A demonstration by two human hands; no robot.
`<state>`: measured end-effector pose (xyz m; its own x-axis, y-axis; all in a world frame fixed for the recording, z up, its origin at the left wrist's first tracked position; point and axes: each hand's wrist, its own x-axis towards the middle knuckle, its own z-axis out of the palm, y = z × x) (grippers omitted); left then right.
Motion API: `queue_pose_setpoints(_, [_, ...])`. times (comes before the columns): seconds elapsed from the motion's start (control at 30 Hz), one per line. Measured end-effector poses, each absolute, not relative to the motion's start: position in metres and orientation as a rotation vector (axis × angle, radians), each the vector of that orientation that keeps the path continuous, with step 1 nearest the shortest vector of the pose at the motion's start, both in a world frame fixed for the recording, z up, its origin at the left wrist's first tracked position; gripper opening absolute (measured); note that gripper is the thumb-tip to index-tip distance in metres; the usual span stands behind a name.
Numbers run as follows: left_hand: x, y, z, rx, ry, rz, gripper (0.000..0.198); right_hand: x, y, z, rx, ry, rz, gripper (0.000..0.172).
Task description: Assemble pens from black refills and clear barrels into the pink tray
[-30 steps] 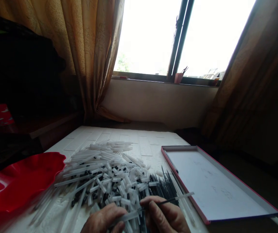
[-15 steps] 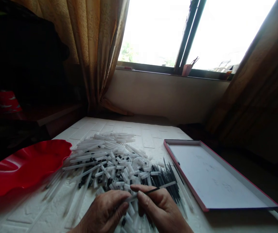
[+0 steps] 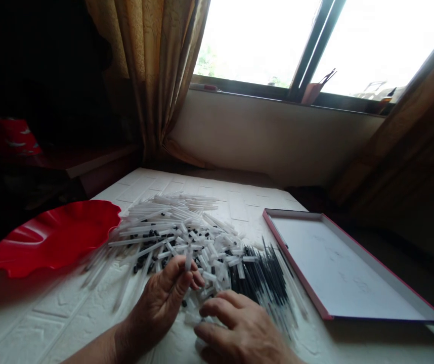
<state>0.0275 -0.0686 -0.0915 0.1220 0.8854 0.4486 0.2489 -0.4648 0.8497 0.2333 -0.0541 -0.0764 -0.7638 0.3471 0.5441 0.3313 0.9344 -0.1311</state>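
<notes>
In my left hand point(image 3: 164, 296), thumb and fingers pinch a short, translucent pen cap point(image 3: 188, 259) that stands upright; anything below it is hidden by the fingers. To its right, my right hand point(image 3: 235, 326) hovers low over the table, fingers bent and apart, holding nothing that I can see. A loose clear piece point(image 3: 192, 319) lies by its fingertips. Beyond both hands spreads a heap of clear pen caps point(image 3: 211, 248) mixed with small black plugs point(image 3: 152, 233). Black pen refills point(image 3: 268, 275) lie bunched on the right, and long clear pen barrels point(image 3: 167, 210) are piled at the back.
At the left is a red scalloped tray point(image 3: 57, 235). A shallow white box lid point(image 3: 338, 268) with a pink edge lies on the right. The white brick-patterned table point(image 3: 235, 202) reaches toward a window wall with curtains point(image 3: 144, 65).
My hands have drawn apart. The left one has risen with the clear piece, now upright; the right one has let go of the thin black refill piece and opened. The view has shifted slightly.
</notes>
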Motion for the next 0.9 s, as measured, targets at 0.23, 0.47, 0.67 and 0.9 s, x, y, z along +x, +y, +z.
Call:
queue_pose_setpoints(0.23, [0.025, -0.068, -0.091, 1.831, 1.236, 1.317, 0.027, 0.246, -0.057, -0.097, -0.481, -2.543, -0.061, 0.02])
queue_pose_setpoints(0.47, [0.025, -0.065, -0.088, 1.956, 1.247, 1.258, 0.021, 0.245, -0.058, -0.087, -0.586, -2.579, -0.017, 0.021])
queue_pose_setpoints(0.67, [0.026, -0.064, -0.092, 2.01, 1.262, 1.248, 0.021, 0.232, -0.053, -0.078, -0.63, -2.716, -0.168, 0.019])
queue_pose_setpoints(0.9, [0.027, -0.064, -0.097, 2.095, 1.332, 1.219, 0.028, 0.216, -0.046, -0.087, -0.528, -2.687, -0.342, 0.03])
